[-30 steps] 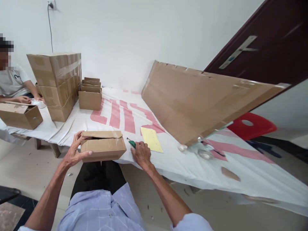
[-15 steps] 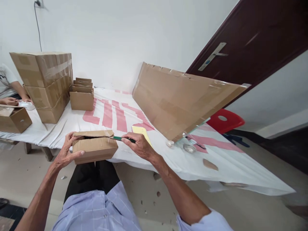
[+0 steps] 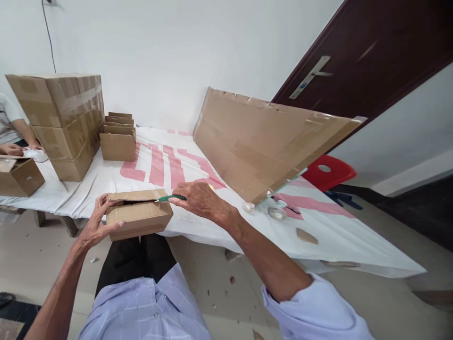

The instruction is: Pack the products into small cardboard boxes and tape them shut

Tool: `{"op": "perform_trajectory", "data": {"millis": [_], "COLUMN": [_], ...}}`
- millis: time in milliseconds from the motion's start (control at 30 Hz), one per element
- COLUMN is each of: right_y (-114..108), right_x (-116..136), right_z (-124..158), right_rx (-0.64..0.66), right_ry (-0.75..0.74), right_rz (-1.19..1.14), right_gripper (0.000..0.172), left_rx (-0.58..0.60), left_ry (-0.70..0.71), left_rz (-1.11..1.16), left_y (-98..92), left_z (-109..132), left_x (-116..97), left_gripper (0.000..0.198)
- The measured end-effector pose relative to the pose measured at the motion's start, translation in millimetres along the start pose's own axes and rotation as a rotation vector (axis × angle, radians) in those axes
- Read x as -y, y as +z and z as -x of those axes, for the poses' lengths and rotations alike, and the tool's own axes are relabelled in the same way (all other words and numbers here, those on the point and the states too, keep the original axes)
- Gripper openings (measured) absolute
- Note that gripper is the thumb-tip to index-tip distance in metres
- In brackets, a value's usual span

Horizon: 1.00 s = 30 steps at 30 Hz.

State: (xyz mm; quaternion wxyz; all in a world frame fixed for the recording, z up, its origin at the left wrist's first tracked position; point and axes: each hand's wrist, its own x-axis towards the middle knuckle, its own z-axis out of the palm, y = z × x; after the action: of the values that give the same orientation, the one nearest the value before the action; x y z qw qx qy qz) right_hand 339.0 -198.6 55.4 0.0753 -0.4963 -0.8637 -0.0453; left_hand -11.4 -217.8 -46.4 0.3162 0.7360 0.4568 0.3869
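A small brown cardboard box [image 3: 139,215] sits at the near edge of the table, its top flap taped. My left hand [image 3: 100,221] grips the box's left end, thumb on the front face. My right hand [image 3: 198,198] is closed round a green-handled knife [image 3: 172,198], whose tip touches the box's top right edge.
The table's white cloth with red stripes [image 3: 166,167] also carries a stack of taped cartons [image 3: 62,123], several open small boxes [image 3: 118,137] and a large flattened cardboard sheet [image 3: 262,141]. Another person's hands [image 3: 14,148] work at the far left. A red stool [image 3: 327,172] stands to the right.
My right hand lifted the green knife off the table and brought it left to the box's top edge. My left hand kept its grip on the box.
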Motion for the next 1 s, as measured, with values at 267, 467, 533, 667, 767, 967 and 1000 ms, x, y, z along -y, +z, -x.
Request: {"op": "perform_trajectory", "data": {"millis": [267,467,533,667,767,967,1000], "right_y": [27,123,129,89,46,14,18], "right_x": [-58,-54,-50,-42,-29,-35,-45], "right_z": [25,23,22,27,26,25,27], "right_rx": [-0.302,-0.38,-0.426,-0.433,-0.351,-0.195,-0.209], "right_ry": [0.16,0.468,0.474,0.219,-0.004,0.085,0.123], "right_rz": [-0.265,-0.562,-0.659,-0.727,-0.642,-0.213,-0.189], "right_gripper": [0.028,0.032,0.04,0.036,0.023,0.026,0.026], "left_rx": [0.019,0.018,0.026,0.011,-0.016,-0.006,-0.005], "left_ry": [-0.016,-0.043,-0.05,-0.032,-0.027,-0.044,-0.048], "left_rz": [-0.009,0.006,-0.001,-0.017,-0.029,-0.039,-0.035], "left_y": [-0.2,-2.3,-3.1,-3.4,-2.5,-3.1,-3.5], "left_z": [-4,-4,-5,-8,-9,-7,-7], "left_x": [-8,-7,-6,-3,1,2,2], "left_gripper": [0.064,0.067,0.065,0.063,0.064,0.076,0.081]}}
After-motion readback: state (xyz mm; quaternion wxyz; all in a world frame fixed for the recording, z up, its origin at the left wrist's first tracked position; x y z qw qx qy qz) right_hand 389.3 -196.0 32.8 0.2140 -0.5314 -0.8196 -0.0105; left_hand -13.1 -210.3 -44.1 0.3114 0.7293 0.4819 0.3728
